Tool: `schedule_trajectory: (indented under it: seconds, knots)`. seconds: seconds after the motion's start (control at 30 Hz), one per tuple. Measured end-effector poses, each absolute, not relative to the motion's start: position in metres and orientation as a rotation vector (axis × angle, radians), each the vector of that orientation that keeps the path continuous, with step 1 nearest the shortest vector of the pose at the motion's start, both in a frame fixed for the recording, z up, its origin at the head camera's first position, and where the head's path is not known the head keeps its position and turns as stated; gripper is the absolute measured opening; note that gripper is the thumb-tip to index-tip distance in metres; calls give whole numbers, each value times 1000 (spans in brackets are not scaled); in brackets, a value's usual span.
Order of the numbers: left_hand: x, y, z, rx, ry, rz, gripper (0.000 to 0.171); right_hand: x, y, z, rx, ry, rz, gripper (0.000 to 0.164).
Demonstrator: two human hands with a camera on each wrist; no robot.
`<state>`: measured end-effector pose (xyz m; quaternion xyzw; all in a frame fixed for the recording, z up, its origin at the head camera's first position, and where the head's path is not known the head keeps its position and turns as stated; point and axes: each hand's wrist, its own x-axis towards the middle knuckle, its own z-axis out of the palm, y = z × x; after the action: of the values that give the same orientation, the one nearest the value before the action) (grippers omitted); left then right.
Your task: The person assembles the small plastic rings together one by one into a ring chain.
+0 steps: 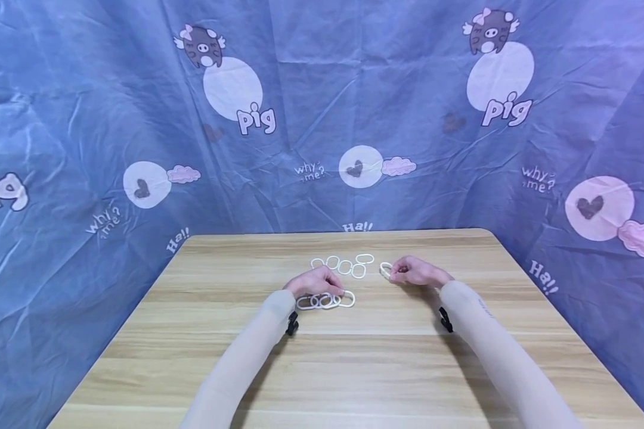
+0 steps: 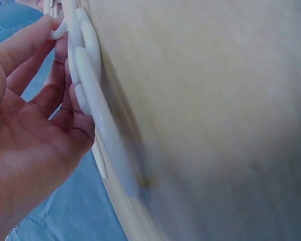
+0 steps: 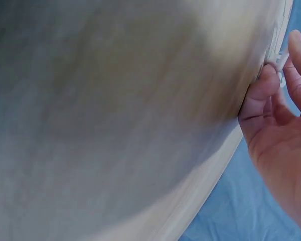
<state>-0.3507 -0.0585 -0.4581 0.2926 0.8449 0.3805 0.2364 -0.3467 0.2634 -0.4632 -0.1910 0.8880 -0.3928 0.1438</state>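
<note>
My left hand (image 1: 318, 281) pinches the right end link of a short chain of white plastic links (image 1: 353, 300) between thumb and fingertips. In the left wrist view, the interlocked oval links (image 2: 103, 116) run along the fingers, close over the wood. My right hand (image 1: 420, 272) pinches a single white link (image 1: 382, 270) off to the right, its fingertips at the link's near side. In the right wrist view, the thumb and fingers mostly hide that link. Several loose white links (image 1: 365, 255) lie behind the left hand, one partly covered by it.
The wooden table (image 1: 354, 369) reaches back to a blue patterned cloth (image 1: 300, 202) hanging around its back and sides. Black straps (image 1: 292, 323) sit at both wrists, over light sleeves (image 1: 247, 363).
</note>
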Motion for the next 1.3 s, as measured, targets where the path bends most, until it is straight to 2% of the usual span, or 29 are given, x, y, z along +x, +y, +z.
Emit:
schedule_trajectory:
  seconds: [0.6,0.87,1.1,1.3]
  knots:
    - [-350,-59,-456,804,2348,1010,11,-340,262,-457,-474,2444,-1357,15]
    - [-351,-60,-456,806,2348,1005,10,-339,252,-458,-359,2299,-1502,42]
    - [-351,-60,-455,821,2331,1022,10,-335,238,-457,-396,2259,-1492,25]
    - [-350,-60,-455,801,2326,1024,11,-332,226,-457,-403,2217,-1497,25]
